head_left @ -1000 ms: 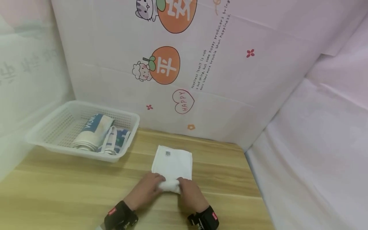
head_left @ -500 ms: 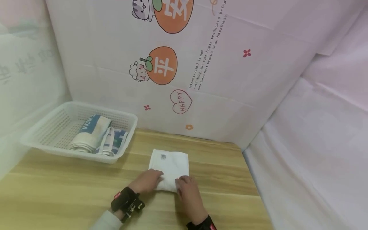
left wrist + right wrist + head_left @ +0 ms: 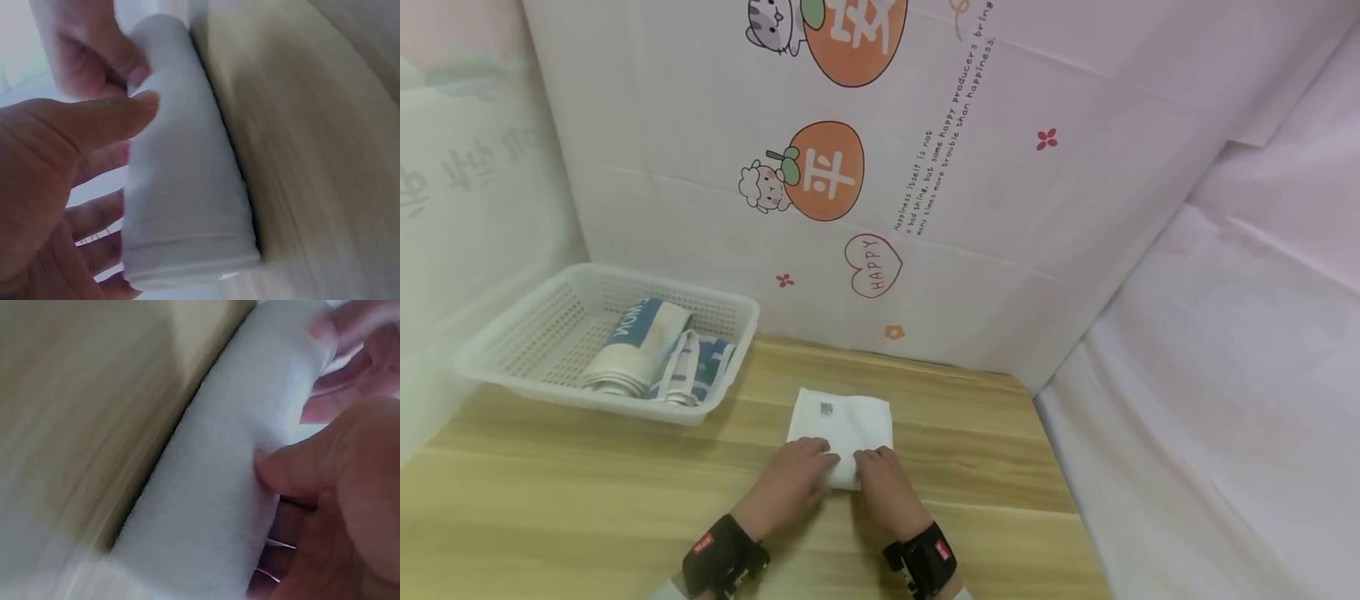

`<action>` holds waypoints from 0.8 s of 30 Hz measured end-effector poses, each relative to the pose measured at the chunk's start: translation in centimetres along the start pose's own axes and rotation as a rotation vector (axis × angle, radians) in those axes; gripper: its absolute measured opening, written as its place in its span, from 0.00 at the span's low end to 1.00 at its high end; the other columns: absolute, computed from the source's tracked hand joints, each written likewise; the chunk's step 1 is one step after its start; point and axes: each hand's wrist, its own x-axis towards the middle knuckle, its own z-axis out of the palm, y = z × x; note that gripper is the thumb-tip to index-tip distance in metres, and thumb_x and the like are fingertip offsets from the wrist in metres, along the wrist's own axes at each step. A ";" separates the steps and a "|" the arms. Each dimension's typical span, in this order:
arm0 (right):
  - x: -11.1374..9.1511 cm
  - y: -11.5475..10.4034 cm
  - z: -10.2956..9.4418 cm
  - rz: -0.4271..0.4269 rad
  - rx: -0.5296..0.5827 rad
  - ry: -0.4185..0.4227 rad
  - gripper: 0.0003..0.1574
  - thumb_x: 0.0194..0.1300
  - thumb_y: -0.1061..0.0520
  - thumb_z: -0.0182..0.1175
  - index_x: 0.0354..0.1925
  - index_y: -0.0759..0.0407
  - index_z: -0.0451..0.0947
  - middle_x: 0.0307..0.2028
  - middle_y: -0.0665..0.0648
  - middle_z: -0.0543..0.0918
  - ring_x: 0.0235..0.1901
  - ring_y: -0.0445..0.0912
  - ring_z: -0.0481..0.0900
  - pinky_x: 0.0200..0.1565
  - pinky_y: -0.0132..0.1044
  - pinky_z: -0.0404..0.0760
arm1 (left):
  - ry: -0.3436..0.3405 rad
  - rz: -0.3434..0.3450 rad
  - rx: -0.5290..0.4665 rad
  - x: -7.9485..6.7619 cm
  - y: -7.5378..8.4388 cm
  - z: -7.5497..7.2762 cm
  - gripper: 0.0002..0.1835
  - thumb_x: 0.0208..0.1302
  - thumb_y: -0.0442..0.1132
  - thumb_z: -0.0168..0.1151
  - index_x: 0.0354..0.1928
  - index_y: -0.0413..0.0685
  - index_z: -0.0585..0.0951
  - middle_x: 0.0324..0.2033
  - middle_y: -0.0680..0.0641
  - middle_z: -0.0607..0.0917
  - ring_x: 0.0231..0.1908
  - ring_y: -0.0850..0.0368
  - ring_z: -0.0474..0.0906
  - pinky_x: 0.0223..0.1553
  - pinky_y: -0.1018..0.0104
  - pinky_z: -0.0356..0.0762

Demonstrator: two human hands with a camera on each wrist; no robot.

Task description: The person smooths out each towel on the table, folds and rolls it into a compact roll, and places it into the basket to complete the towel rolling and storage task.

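Observation:
A white towel (image 3: 859, 421) with a small grey label at its far left corner lies on the table, its near end rolled up. My left hand (image 3: 796, 475) holds the left part of this roll. In the left wrist view the thumb (image 3: 119, 119) presses one side of the towel roll (image 3: 181, 169), with the other fingers along the opposite side. My right hand (image 3: 886, 486) grips the right part. Its thumb (image 3: 294, 467) presses into the roll in the right wrist view, while the fingers curl behind and are partly hidden.
A white plastic basket (image 3: 520, 375) stands at the back left with a rolled cream-and-blue cloth (image 3: 638, 342) and a smaller blue-patterned rolled cloth (image 3: 700, 367) inside. Printed white sheets (image 3: 985, 275) hang behind and at both sides of the wooden table (image 3: 587, 483).
The towel's near end has been rolled further, and the flat part is shorter. Both hands shifted on the roll and have moved slightly away from the person since half a second ago.

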 end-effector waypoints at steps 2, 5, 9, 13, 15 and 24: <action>0.0 0.1 -0.2 0.020 0.032 -0.041 0.18 0.58 0.69 0.63 0.48 0.64 0.80 0.41 0.57 0.87 0.42 0.50 0.79 0.52 0.47 0.76 | -0.010 -0.001 0.027 -0.3 0.3 0.2 0.21 0.52 0.37 0.74 0.50 0.46 0.84 0.45 0.46 0.85 0.46 0.50 0.81 0.48 0.54 0.81; 0.0 0.1 -0.2 0.044 0.072 -0.087 0.17 0.58 0.68 0.61 0.48 0.63 0.81 0.40 0.57 0.86 0.39 0.49 0.77 0.50 0.50 0.75 | -0.048 0.000 0.064 -0.6 0.7 0.5 0.18 0.56 0.38 0.73 0.50 0.47 0.84 0.38 0.49 0.85 0.38 0.53 0.81 0.41 0.58 0.80; 0.0 0.0 -0.2 0.040 0.118 -0.134 0.09 0.59 0.66 0.60 0.39 0.60 0.81 0.30 0.53 0.84 0.31 0.45 0.75 0.41 0.43 0.74 | -0.096 -0.006 0.031 -0.8 0.6 0.7 0.12 0.64 0.39 0.67 0.49 0.47 0.83 0.31 0.50 0.85 0.31 0.54 0.80 0.35 0.60 0.79; -0.2 0.0 -0.5 0.048 0.266 -0.201 0.07 0.65 0.64 0.54 0.34 0.57 0.79 0.25 0.49 0.80 0.25 0.40 0.73 0.32 0.34 0.73 | -0.140 -0.037 -0.096 -0.8 -0.1 0.5 0.09 0.68 0.37 0.63 0.48 0.45 0.85 0.34 0.48 0.88 0.34 0.50 0.84 0.38 0.57 0.83; -0.5 0.0 -0.9 0.054 0.338 -0.200 0.11 0.70 0.64 0.51 0.38 0.58 0.81 0.29 0.50 0.83 0.28 0.40 0.77 0.33 0.34 0.76 | -0.181 -0.061 -0.165 -0.7 -0.5 0.4 0.10 0.69 0.36 0.62 0.49 0.43 0.85 0.37 0.45 0.89 0.37 0.47 0.85 0.42 0.54 0.84; -2.8 -1.5 -1.9 -0.014 0.054 0.108 0.17 0.55 0.59 0.73 0.44 0.59 0.83 0.38 0.54 0.84 0.39 0.48 0.81 0.42 0.40 0.81 | -0.246 -0.161 -0.391 0.6 -2.2 0.7 0.11 0.71 0.40 0.61 0.46 0.39 0.85 0.43 0.41 0.88 0.46 0.40 0.84 0.52 0.46 0.80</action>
